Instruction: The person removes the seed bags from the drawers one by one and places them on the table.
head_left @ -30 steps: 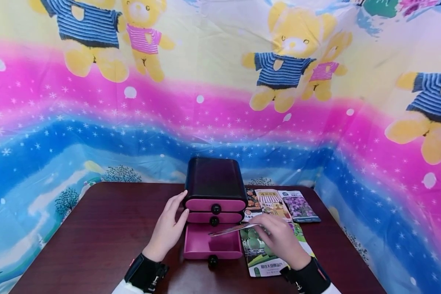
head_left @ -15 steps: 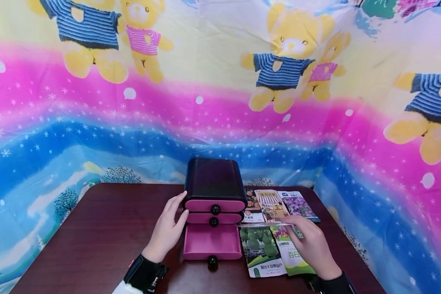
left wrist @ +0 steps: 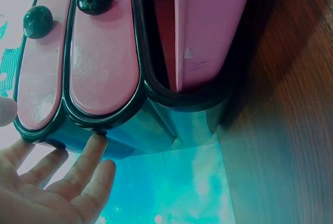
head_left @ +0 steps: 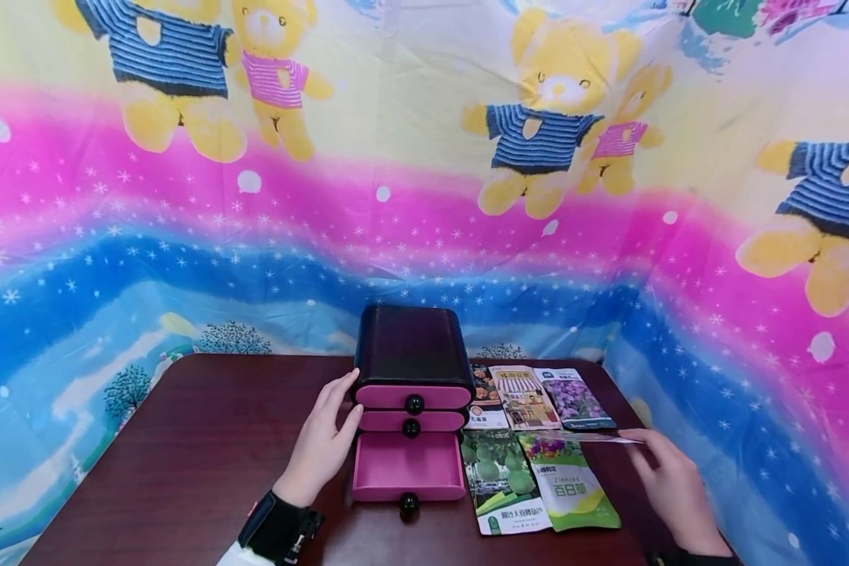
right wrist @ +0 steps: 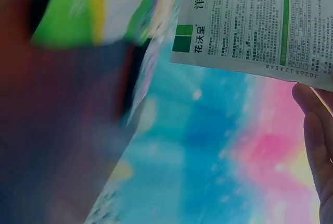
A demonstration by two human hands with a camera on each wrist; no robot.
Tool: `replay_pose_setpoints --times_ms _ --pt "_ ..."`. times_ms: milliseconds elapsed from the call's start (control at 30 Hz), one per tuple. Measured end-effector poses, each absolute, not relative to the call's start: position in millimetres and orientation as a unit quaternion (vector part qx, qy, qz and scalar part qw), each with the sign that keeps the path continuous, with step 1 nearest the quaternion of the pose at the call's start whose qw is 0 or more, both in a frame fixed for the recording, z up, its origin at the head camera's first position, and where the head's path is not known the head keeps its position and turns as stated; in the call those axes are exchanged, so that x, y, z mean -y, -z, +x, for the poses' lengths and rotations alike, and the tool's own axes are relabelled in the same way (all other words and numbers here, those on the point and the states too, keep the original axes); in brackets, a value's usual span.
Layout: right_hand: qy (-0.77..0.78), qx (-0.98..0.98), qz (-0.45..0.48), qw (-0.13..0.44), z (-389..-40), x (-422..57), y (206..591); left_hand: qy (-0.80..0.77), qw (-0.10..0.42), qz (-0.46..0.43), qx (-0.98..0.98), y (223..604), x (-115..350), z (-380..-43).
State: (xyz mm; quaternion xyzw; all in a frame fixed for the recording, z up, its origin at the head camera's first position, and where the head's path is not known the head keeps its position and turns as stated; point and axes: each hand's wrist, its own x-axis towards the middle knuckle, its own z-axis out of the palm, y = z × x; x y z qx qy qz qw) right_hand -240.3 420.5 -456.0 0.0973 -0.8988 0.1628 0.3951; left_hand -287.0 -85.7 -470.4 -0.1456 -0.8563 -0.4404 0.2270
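Note:
My left hand rests its spread fingers against the left side of a black drawer box with pink drawer fronts. In the left wrist view its fingertips touch the black casing. The bottom drawer is pulled out and nothing shows inside it. At the right, my right hand pinches a seed packet by one end, nearly edge-on to the head camera. The right wrist view shows the packet's printed white back. Below it lie a gourd seed packet and a green zinnia packet.
Behind lies a row of packets: one with orange flowers, one with a striped awning and one with purple flowers. All are on the dark wooden table. A printed bear cloth hangs around the table's back and sides.
My right hand has carried the seed packet rightward, from above the pulled-out drawer to beyond the green packet. The left hand stays against the drawer box.

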Motion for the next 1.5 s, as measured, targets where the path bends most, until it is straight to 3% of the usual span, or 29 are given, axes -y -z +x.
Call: replay_pose_setpoints --times_ms 533,733,967,1200,1500 --pt "-0.180 0.900 -0.014 0.396 -238.0 -470.8 482.8 0.444 0.224 -0.142 0.856 470.1 85.3 -286.6" --pt "-0.160 0.919 -0.012 0.359 -233.4 -487.3 490.2 0.437 0.234 -0.146 0.856 470.7 84.7 -287.0" --pt "-0.142 0.950 0.004 0.279 -229.0 -501.2 491.8 0.440 0.233 -0.144 0.855 470.9 85.5 -286.0" --pt "-0.124 0.987 -0.008 0.102 -231.1 -516.4 491.3 0.441 0.224 -0.145 0.857 469.6 85.5 -285.7" --pt "-0.117 0.993 0.007 -0.015 -234.7 -526.7 501.3 0.442 0.222 -0.143 0.857 469.4 84.9 -287.1"
